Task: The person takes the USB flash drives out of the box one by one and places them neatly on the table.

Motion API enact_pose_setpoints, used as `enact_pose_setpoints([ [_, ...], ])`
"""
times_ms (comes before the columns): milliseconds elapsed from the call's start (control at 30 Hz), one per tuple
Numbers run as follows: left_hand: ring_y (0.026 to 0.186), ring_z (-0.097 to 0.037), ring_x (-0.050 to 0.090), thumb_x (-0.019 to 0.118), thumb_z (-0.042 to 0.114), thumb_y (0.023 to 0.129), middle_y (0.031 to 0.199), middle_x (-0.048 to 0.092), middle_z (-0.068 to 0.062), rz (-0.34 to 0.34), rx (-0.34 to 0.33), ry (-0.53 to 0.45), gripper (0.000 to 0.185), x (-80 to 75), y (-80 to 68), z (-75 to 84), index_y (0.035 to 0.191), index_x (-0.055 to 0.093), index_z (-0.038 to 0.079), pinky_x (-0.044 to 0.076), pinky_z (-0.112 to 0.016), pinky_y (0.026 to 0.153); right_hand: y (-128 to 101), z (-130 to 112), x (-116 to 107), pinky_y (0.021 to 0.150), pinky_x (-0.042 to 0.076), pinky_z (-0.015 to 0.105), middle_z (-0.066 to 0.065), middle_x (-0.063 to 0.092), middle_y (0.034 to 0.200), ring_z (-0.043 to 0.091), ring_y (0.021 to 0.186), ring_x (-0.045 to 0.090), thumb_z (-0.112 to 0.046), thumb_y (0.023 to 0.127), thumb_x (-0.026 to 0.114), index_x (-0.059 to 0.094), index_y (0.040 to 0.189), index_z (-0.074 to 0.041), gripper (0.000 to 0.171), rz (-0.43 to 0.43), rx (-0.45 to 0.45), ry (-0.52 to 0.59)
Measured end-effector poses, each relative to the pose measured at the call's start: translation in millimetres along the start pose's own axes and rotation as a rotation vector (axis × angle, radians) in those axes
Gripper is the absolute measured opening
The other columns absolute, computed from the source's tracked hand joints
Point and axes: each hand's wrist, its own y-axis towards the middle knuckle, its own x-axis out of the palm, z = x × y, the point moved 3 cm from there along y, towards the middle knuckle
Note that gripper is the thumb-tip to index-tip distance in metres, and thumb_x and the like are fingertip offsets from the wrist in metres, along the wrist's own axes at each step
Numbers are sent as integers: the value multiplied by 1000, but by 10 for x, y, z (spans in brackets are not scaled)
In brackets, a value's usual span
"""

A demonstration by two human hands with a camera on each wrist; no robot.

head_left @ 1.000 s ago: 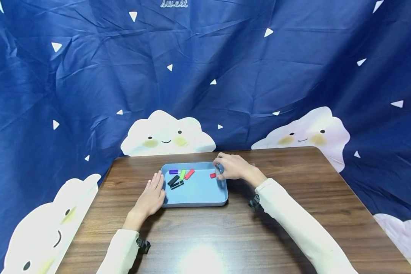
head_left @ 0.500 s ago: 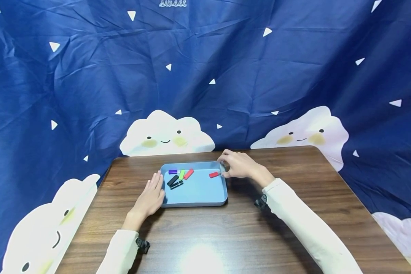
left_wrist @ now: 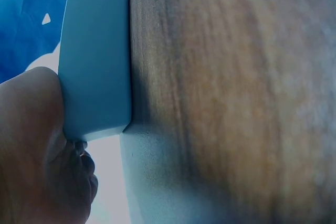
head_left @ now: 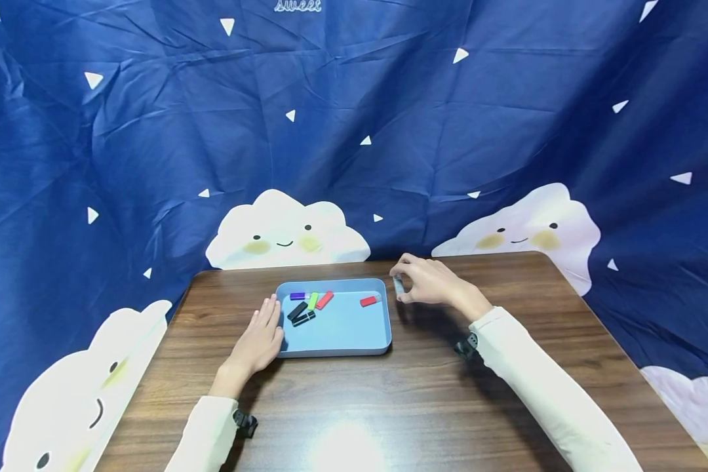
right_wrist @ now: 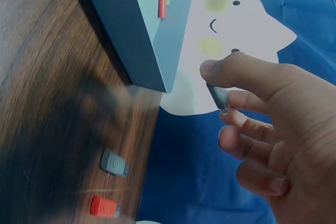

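Note:
Beyond the tray's right rim, my right hand (head_left: pixel 432 282) pinches a grey USB flash drive (right_wrist: pixel 217 96) with a clear cap between thumb and fingers. It is held above the table in the right wrist view. My left hand (head_left: pixel 256 344) lies with straight fingers along the left side of the light blue tray (head_left: pixel 336 335). Inside the tray, a red flash drive (head_left: pixel 368 301) sits near the right end. Grouped at the left are a purple one (head_left: pixel 297 296), a green one (head_left: pixel 313 301), another red one (head_left: pixel 325 299) and two black ones (head_left: pixel 297 311).
On the wooden table (head_left: pixel 354 393), a second grey flash drive (right_wrist: pixel 114 164) and a red flash drive (right_wrist: pixel 104 206) lie to the right of the tray; my right hand hides them in the head view. A blue curtain (head_left: pixel 354 131) with clouds hangs behind the table's far edge.
My right hand has moved right, from inside the tray to past its right rim, carrying the grey flash drive. The red drive at the right end is now uncovered. My left hand stays put.

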Motion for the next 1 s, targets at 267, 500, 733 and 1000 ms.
enact_pose_setpoints([
  [267,163,-45,20,42,15,109,176,20,-26,1,-13,15,61,-58,-14,53,163,27,-12,21,-61,133,-93,142,-54,74,57,45,0,66,123,18,84,66,-36,82,87,75,127,-19,50,18,20,-6],
  [500,164,-45,20,42,15,109,176,18,-25,-8,-17,4,62,-55,-19,50,163,27,-12,21,-61,133,-174,263,-78,78,59,51,1,67,121,23,89,69,-34,80,88,75,127,-16,52,33,37,-16],
  [733,161,-50,22,39,16,107,174,21,-30,15,15,-17,63,-60,-13,52,161,28,-15,23,-66,131,-242,382,-101,79,60,53,2,68,119,26,96,73,-31,79,87,75,126,-15,51,40,59,-17],
  [1000,163,-46,22,42,16,108,175,20,-27,0,-8,-6,63,-61,-18,51,162,27,-13,23,-63,132,-312,511,-98,78,60,53,3,66,114,23,91,71,-31,79,89,76,125,-14,50,46,74,-30],
])
